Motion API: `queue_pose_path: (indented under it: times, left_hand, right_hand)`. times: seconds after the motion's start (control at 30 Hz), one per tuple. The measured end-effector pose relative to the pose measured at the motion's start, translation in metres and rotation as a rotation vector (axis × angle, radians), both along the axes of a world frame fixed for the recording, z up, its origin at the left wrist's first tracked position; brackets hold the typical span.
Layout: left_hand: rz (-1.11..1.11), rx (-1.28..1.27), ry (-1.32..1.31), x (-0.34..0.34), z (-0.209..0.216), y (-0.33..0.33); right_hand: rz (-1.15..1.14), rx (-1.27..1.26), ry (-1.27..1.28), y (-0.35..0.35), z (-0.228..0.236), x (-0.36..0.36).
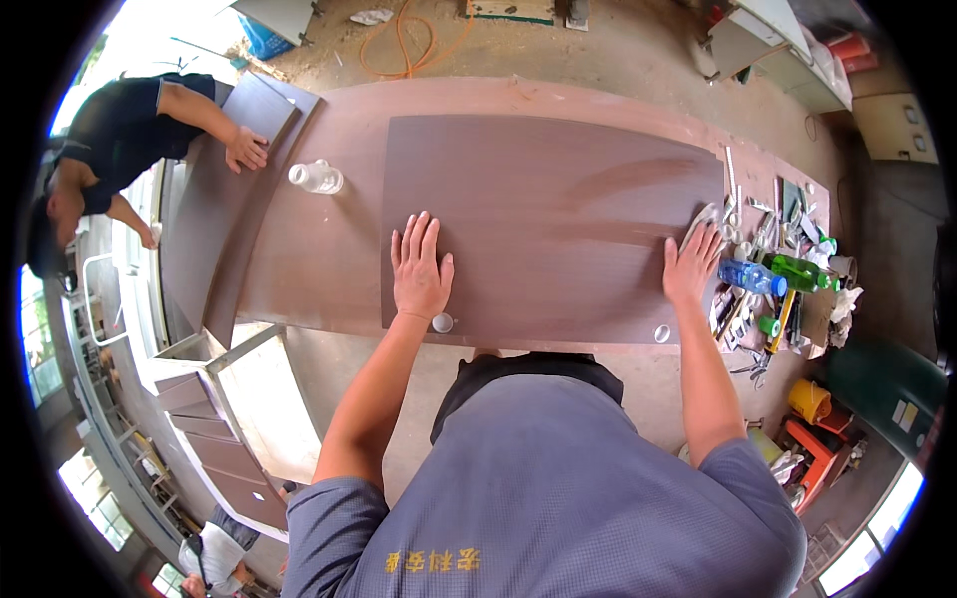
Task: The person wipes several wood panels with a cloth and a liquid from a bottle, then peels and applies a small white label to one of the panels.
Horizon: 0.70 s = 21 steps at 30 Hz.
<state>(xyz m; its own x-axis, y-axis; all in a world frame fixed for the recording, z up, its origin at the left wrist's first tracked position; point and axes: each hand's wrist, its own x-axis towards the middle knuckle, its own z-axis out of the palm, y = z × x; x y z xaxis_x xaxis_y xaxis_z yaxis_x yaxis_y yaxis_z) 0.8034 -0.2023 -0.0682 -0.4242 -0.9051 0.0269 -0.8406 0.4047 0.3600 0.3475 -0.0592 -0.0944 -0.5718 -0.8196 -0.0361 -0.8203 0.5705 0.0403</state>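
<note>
A large brown panel (pixel 538 229) lies flat on the worktable in front of me. My left hand (pixel 421 269) rests on its left part, palm down with fingers stretched out. Near the panel's right edge my right hand (pixel 691 267) presses a crumpled whitish cloth (pixel 706 215) against the surface; much of the cloth is under the fingers. Darker, wet-looking streaks (pixel 638 184) run across the upper right of the panel. Two round pale spots, one (pixel 442 322) below my left hand and one (pixel 662 333) below my right, sit near its front edge; whether they are holes I cannot tell.
A clear bottle (pixel 317 177) stands left of the panel. Tools, a blue bottle (pixel 750 276) and a green bottle (pixel 797 271) crowd the table's right end. At left a co-worker (pixel 130 149) touches brown boards (pixel 224 199). An orange hose (pixel 404 45) lies on the floor beyond.
</note>
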Motion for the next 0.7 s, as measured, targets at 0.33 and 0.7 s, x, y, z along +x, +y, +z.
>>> queue_pose_path:
  times: [0.33,0.7]
  left_hand:
    - [0.354,-0.115,0.659,0.062,-0.033,0.026]
    - [0.376,0.284,0.75,0.111,-0.045,0.076]
  right_hand:
    - [0.872,-0.203,-0.444,-0.166,0.015,0.358]
    - [0.048,0.052,0.015,0.003,0.008,0.093]
